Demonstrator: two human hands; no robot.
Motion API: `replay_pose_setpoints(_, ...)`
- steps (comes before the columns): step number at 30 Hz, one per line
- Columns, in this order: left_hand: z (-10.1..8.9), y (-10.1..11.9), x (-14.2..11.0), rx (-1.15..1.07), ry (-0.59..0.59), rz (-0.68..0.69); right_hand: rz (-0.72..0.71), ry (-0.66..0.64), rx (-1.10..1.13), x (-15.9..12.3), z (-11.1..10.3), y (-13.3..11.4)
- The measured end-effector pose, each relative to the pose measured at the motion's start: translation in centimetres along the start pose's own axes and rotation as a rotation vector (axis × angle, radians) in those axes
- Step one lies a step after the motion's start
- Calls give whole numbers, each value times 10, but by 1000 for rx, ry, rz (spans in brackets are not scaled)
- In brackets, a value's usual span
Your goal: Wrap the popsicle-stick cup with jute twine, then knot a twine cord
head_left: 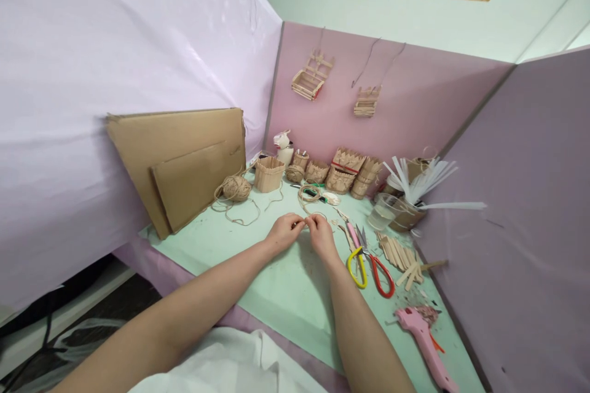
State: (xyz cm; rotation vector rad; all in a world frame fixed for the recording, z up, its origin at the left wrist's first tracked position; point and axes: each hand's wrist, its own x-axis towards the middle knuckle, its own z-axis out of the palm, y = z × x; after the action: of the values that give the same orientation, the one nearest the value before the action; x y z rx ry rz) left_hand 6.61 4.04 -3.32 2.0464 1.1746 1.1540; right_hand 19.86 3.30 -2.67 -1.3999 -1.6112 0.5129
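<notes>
My left hand [286,232] and my right hand [319,234] meet over the middle of the table, fingertips pinched close together. A thin strand of jute twine [308,194] lies in loose loops just beyond them and runs down to the fingers. The bit between the fingertips is small and mostly hidden. Left of the hands, a ball of twine [236,188] rests beside a small wooden-stick basket [269,174]. Close to my right hand lie scissors [364,252] with one yellow and one red handle, blades apart, and a pink-handled tool [353,233].
A pink glue gun [426,344] lies at the front right, near a pile of wooden sticks [400,255]. A clear cup of liquid [382,212] stands behind them. Several small baskets [341,178] line the back wall. Cardboard sheets [198,172] lean at the left.
</notes>
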Motion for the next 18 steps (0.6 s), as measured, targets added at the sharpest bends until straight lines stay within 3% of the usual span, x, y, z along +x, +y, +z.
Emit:
replay_pose_setpoints(9,-1,0,1,-48,83,-67,-9,-18,-40,-1,1,0)
replay_pose_setpoints(18,-3,5,-2,33,74,-4,19,-5,-42,-2,0,-1)
